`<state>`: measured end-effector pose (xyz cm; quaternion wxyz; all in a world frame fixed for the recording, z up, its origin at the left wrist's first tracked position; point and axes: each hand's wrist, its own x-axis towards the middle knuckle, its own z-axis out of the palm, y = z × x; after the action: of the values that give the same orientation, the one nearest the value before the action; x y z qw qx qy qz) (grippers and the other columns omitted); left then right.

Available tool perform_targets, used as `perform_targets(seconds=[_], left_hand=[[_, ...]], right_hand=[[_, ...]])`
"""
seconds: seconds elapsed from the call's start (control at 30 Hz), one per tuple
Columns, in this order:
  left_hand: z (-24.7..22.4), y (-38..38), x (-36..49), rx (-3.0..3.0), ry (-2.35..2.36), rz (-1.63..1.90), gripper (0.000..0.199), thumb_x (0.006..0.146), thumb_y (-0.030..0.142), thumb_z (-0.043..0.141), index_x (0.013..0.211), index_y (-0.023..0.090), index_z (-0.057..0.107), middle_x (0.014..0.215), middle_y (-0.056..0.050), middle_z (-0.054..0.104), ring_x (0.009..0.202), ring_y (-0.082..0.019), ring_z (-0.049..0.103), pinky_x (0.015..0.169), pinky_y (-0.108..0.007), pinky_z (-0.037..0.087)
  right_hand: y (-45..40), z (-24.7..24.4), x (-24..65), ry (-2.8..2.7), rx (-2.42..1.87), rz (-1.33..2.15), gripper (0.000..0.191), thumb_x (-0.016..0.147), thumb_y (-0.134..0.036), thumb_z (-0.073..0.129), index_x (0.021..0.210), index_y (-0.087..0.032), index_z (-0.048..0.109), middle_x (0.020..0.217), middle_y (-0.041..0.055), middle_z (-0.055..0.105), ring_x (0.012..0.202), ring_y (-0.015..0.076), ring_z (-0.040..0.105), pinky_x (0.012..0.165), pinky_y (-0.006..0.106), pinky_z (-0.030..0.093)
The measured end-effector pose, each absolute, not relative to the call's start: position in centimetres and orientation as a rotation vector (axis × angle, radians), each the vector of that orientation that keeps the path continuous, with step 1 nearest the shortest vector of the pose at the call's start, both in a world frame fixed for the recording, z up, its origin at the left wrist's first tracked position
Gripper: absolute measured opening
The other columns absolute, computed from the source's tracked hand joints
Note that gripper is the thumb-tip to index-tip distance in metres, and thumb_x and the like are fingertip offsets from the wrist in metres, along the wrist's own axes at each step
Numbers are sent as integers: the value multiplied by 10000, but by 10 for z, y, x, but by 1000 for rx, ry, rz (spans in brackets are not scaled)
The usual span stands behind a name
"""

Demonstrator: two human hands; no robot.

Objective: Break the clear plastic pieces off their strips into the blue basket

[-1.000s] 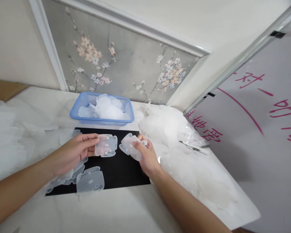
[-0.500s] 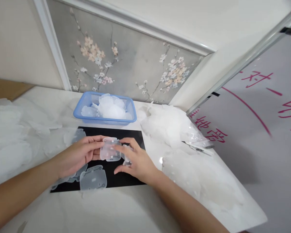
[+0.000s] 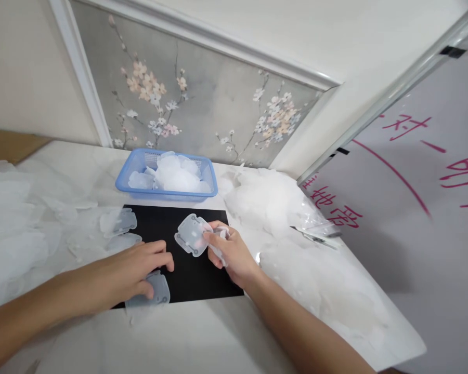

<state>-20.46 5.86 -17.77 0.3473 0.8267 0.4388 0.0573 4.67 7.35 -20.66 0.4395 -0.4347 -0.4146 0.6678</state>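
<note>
Hands apart: right hand (image 3: pixel 236 257), three o'clock on black rectangular mat (image 3: pixel 198 280), pinches frosted notched plastic piece (image 3: pixel 190 235); left hand (image 3: pixel 136 267) loosely open, thumb over similar flat piece (image 3: pixel 161 290) at eight. Clinging thin sheets could lift doubled.

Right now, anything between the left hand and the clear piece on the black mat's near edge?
Nothing visible. The left hand has its thumb over the clear piece; contact unclear. The right hand holds another piece, outside that gap.

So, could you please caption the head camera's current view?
The right hand holds translucent pieces above a black mat; the left hand reaches over another piece, near a blue basket.
</note>
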Motion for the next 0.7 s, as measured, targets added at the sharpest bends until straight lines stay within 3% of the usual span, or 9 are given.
perform_targets(seconds=[0.13,0.2,0.3,0.53,0.7], left_hand=[[-168,62,-199,2050,1078,13,180,800,212,613,906,312,717,881,-10,663,911,-245,597,743,-300,416],[-163,65,-196,1999,1120,57,92,838,270,606,800,282,689,840,-6,659,840,-230,586,709,-301,406],[-162,70,-194,1859,1202,209,164,854,350,617,724,250,626,732,4,608,678,-192,537,605,-285,370],[-169,78,-189,1303,1174,499,267,833,484,703,785,235,621,694,19,636,655,-158,602,616,-254,460],[-164,77,-186,1031,1143,588,266,853,499,696,958,255,681,862,-28,747,783,-194,698,727,-297,540]], right_hand=[[73,-206,47,-987,-1047,1707,327,723,-439,785,837,-187,612,638,-25,654,359,54,406,361,197,249],[73,-207,47,-968,-1049,1699,323,718,-440,788,825,-189,616,635,-26,653,368,59,418,367,199,265],[74,-208,47,-965,-1057,1685,321,717,-447,787,819,-191,623,618,-28,651,379,68,430,376,202,284],[77,-214,49,-941,-1089,1559,269,785,-455,705,757,-216,583,586,-31,611,496,115,507,452,216,371],[78,-214,52,-1043,-1110,1438,388,826,-518,654,642,-220,487,642,-13,559,538,123,464,492,252,366]])
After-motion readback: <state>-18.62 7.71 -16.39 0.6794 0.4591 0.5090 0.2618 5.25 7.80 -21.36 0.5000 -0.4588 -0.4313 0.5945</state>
